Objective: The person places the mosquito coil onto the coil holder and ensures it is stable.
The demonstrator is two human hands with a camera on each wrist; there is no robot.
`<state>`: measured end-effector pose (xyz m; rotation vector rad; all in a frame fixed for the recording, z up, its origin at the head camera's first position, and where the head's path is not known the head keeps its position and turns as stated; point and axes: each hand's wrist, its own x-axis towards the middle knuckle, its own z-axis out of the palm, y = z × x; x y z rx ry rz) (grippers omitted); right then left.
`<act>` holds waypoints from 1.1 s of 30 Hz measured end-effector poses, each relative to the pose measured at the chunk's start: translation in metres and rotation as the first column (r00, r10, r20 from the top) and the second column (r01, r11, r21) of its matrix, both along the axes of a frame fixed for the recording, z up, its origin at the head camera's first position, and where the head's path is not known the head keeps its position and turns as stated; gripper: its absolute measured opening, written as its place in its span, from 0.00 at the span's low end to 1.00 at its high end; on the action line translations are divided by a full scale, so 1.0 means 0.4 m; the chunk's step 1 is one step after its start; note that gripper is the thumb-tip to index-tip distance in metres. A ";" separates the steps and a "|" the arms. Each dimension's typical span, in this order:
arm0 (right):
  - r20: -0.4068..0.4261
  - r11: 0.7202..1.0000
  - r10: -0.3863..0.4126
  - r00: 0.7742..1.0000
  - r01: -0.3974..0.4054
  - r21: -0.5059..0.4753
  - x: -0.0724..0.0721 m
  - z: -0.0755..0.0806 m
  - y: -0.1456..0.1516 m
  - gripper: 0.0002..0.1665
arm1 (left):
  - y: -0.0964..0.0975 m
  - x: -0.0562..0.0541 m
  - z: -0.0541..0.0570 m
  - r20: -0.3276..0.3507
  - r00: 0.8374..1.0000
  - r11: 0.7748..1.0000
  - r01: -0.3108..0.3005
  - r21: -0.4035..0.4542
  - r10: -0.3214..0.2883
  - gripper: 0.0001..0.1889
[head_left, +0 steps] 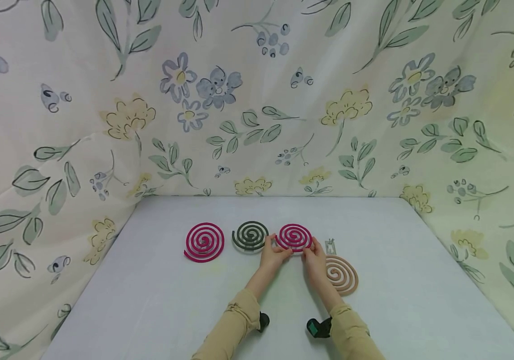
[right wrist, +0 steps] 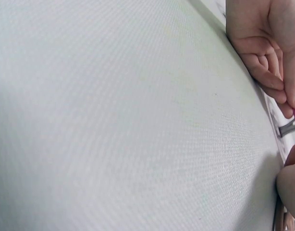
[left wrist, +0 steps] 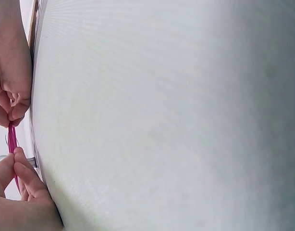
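Observation:
Both hands hold a magenta mosquito coil [head_left: 294, 237] by its near edge, one at each side. My left hand [head_left: 273, 255] pinches its left side; my right hand [head_left: 314, 261] pinches its right side. In the left wrist view the coil [left wrist: 12, 139] is seen edge-on between the left hand [left wrist: 27, 195] and the right hand [left wrist: 10, 72]. Just left of the left hand is a dark green coil [head_left: 250, 235]. Beside the right hand lie a tan coil [head_left: 342, 275], partly hidden by that hand, and a small metal stand [head_left: 331, 247].
Another magenta coil [head_left: 204, 242] sits at the left of the row, with a bit of metal at its centre. A white table [head_left: 148, 300] bears everything. Floral cloth [head_left: 257, 100] hangs behind and at both sides. A black device [head_left: 319, 328] is at the right wrist.

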<state>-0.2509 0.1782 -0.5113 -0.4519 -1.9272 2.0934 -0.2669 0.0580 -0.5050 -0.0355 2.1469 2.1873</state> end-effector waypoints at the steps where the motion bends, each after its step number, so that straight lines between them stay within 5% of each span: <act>1: -0.006 1.000 0.001 1.000 -0.001 0.006 -0.001 -0.004 0.001 0.34 | 0.000 0.000 0.000 0.003 1.000 1.000 0.000 -0.001 0.000 0.36; 8: -0.181 0.997 0.007 0.983 -0.020 -0.068 -0.017 -0.067 0.015 0.36 | 0.000 0.000 -0.004 0.008 1.000 1.000 -0.001 -0.006 0.002 0.36; 20: 0.022 1.000 -0.006 1.000 0.006 0.010 0.002 0.002 -0.002 0.32 | 0.000 -0.002 -0.007 0.005 1.000 1.000 0.005 0.013 -0.005 0.36; 33: 0.008 1.000 -0.004 1.000 0.003 0.022 -0.001 -0.002 0.001 0.33 | 0.002 -0.003 -0.009 0.011 1.000 0.999 0.001 0.032 -0.001 0.37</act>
